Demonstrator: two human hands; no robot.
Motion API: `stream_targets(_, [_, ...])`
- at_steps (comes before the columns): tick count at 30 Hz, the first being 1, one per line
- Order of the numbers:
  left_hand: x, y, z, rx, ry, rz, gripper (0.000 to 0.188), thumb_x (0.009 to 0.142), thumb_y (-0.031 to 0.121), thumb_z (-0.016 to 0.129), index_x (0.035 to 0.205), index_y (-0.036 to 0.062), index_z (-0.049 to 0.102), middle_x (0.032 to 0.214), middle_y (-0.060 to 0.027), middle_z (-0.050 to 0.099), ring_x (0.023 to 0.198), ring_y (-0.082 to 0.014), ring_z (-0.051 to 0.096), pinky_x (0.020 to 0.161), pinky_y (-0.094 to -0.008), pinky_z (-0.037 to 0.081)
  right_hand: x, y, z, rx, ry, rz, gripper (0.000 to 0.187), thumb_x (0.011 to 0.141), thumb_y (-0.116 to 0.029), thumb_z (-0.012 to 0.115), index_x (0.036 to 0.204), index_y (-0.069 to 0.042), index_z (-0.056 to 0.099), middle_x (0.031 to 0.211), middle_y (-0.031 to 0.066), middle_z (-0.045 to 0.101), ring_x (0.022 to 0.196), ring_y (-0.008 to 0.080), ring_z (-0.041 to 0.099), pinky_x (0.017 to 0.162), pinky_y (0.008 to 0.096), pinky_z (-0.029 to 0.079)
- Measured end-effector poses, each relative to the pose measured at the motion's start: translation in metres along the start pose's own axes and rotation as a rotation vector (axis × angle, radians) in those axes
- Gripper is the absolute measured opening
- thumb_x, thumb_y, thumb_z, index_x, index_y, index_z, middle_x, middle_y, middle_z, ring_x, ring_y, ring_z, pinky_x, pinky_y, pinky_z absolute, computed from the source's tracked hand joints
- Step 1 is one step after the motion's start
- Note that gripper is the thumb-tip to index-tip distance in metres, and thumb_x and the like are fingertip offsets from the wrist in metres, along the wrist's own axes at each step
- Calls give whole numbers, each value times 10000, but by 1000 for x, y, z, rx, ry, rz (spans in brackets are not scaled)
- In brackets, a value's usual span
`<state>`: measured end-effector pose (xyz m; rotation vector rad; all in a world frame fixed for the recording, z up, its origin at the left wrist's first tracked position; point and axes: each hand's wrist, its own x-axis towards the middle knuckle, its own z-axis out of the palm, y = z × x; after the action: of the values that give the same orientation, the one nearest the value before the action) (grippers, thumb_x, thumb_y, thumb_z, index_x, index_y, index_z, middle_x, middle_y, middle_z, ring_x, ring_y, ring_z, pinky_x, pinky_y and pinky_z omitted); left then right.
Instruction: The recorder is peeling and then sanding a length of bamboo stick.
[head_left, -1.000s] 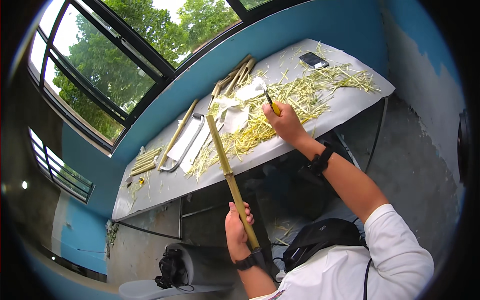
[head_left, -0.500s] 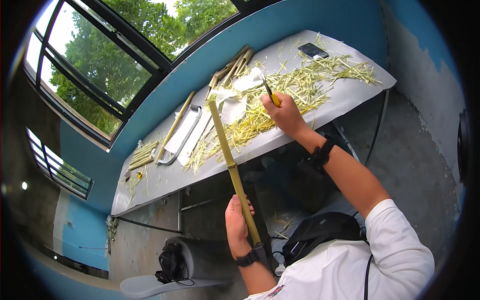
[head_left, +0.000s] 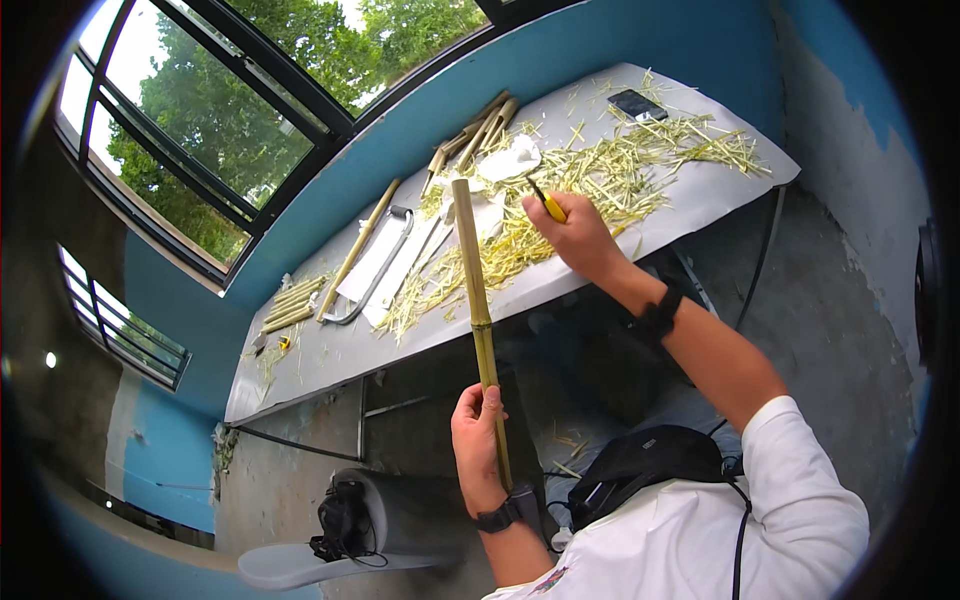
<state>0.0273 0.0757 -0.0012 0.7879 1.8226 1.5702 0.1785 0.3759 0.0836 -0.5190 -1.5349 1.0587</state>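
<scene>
Writing: a small pale mark on the black bag [head_left: 650,465] at the waist and a small coloured print on the white shirt [head_left: 670,545], both too small to read.
Left hand [head_left: 478,437]: wrapped around the lower part of a bamboo stick [head_left: 473,262], thumb along it.
Bamboo stick: nearly upright in front of the table [head_left: 322,368], its one visible joint above the left hand.
Right hand [head_left: 580,240]: fingers closed on the yellow handle of a knife [head_left: 552,208]; the blade points up and left, apart from the stick.
Table, middle and right: a spread of yellow-green shavings [head_left: 640,172], with white paper [head_left: 512,160] among them and a dark phone [head_left: 637,105] near the far edge.
Table, left: a saw [head_left: 388,268] with a metal frame beside a long stick [head_left: 358,250]; short sticks [head_left: 290,305] side by side near the end.
Under the window [head_left: 225,115]: thicker bamboo pieces [head_left: 482,135], heaped.
In the way: the bamboo stick hides part of the table edge; the right hand covers some shavings.
Lower left: black gear [head_left: 342,520] with a cable on a grey seat [head_left: 285,566].
</scene>
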Motion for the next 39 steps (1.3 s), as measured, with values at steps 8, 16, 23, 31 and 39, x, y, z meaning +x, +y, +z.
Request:
stream_targets(8, [-28,55,32,-80,-87,135,371,1035,282,841,1258,34,679,1026,22,669,884,-86,606,818,-263,509,-121,-70,24,214,-172,151,432,1034,-408,825,1155,1,762,871,48,702,813,92,601,730,306,501])
stream_targets(16, [-51,100,21,-86,-47,353,496,1147,442,633,1414,24,610,1276,-78,645,1157,-169,653,1013,-345,581,-103,-147,-14,-31,-369,-117,349,991,-280,857,1186,-7,761,919,120,750,775,240,688,740,365,555])
stream_targets(23, [-94,159,-101,-93,287,656,864,1153,707,321,1535,-35,543,1424,-162,665,1244,-239,673,1008,-360,584,-70,-221,-45,-577,-686,-541,373,912,-142,854,1259,-78,735,1095,102,752,882,329,774,740,435,610])
stream_targets(31, [-100,163,-126,78,-123,516,1082,1018,843,426,1504,-110,584,1406,-244,701,1269,-287,723,1014,-376,609,-71,-235,-15,-924,-1031,-635,289,940,-94,777,1222,-75,716,1030,88,727,831,314,762,674,439,584])
stream_targets(39, [-100,155,-177,-2,-268,342,793,1082,669,612,1520,9,583,1145,-133,770,903,-140,735,726,-274,591,-74,-264,28,-1009,-1169,-743,266,950,-67,738,1214,-84,711,1023,79,710,836,302,750,707,417,578])
